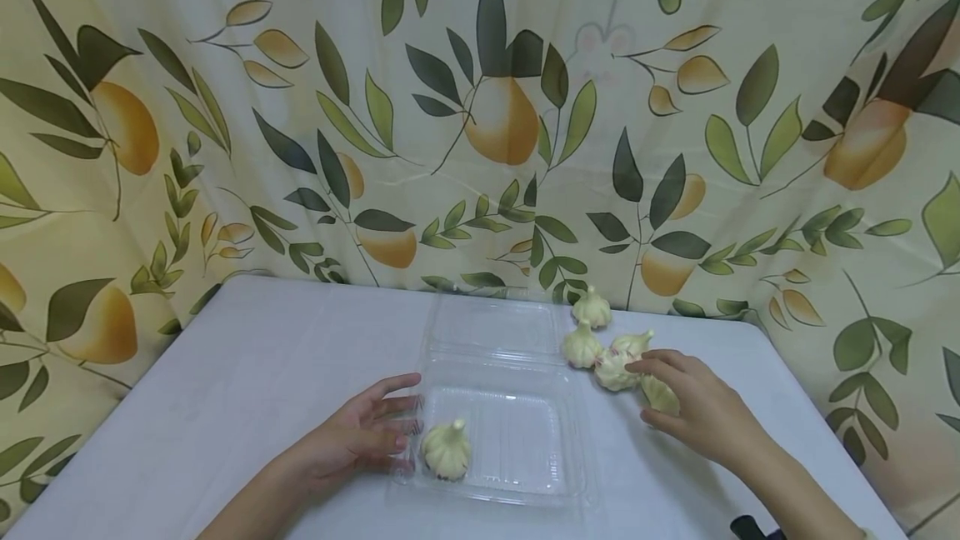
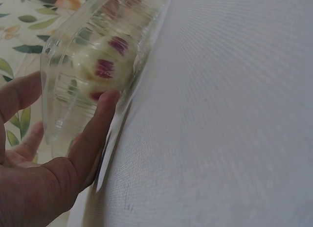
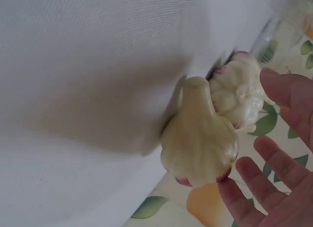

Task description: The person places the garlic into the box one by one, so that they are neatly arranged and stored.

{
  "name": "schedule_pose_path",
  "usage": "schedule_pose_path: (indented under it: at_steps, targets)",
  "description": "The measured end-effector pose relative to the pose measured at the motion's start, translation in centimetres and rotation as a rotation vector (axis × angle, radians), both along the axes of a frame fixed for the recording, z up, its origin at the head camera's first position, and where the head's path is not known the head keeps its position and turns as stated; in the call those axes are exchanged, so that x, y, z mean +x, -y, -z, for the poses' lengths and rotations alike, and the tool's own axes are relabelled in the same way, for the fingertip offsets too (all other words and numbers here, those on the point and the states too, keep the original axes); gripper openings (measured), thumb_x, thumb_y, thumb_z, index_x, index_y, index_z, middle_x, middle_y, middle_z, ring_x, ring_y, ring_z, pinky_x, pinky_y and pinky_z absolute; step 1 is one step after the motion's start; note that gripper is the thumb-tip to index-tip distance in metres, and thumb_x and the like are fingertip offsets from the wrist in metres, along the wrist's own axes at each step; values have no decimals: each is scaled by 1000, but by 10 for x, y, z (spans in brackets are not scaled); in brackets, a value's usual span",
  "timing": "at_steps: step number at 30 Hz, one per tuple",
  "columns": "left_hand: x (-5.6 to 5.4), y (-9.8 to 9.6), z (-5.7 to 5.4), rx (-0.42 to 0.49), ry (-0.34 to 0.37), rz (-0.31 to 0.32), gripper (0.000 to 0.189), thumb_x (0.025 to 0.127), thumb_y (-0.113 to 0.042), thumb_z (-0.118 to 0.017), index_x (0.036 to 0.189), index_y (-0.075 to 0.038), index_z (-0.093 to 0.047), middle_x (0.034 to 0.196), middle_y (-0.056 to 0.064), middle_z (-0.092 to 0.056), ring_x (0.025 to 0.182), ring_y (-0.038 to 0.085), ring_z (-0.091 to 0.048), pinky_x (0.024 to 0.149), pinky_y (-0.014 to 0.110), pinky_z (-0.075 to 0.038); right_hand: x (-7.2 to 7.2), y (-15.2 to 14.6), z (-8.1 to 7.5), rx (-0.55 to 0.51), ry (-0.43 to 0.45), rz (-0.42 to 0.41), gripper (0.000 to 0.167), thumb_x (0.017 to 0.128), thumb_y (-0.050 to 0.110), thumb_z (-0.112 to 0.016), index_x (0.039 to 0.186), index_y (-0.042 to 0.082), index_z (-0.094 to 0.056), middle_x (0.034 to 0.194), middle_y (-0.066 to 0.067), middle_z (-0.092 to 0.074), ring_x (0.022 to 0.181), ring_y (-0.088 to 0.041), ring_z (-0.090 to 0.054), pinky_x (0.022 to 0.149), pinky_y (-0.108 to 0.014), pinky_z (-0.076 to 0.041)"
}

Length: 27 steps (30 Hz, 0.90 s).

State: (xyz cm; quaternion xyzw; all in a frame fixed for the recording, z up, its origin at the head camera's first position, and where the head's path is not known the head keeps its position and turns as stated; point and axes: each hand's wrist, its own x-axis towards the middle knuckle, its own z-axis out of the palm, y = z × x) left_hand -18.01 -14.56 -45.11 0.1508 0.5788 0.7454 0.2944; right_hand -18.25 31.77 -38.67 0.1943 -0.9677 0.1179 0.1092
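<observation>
A clear plastic clamshell box lies with its lid folded back on the white table. One garlic bulb sits inside, in its front left corner; the left wrist view shows purple patches on this bulb through the plastic wall. My left hand rests against the box's left side, fingers extended and thumb touching the wall. Over the garlic pile to the right, my right hand reaches with spread fingers around the nearest bulb. A fingertip meets that bulb's base. Just beyond it sits another bulb.
More garlic bulbs stand right of the lid, including one at the back and one beside the box. A fruit-patterned curtain hangs behind the table. A dark object shows at the front right edge.
</observation>
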Motion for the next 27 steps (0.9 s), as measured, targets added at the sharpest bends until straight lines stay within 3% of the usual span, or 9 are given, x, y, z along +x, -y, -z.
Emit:
schedule_pose_path:
  at_steps: [15,27]
  targets:
    - [0,-2,0,5,11,1,80,91,-1,-65,158,-13,-22,161,28,-18,138,39,-40,94,54,-53,-10,-16,12,70,22,32,57,65,15,-90,117,22,-69,127,-12,-64,114,-42,-58,83,-63,-51]
    - [-1,0,4,-8,16,3,82,92,-2,-66,159,-15,-20,161,26,-19,138,38,-40,94,54,-53,-19,-28,16,16,12,26,50,68,10,-88,114,21,-71,125,-11,-65,110,-42,-60,79,-64,-52]
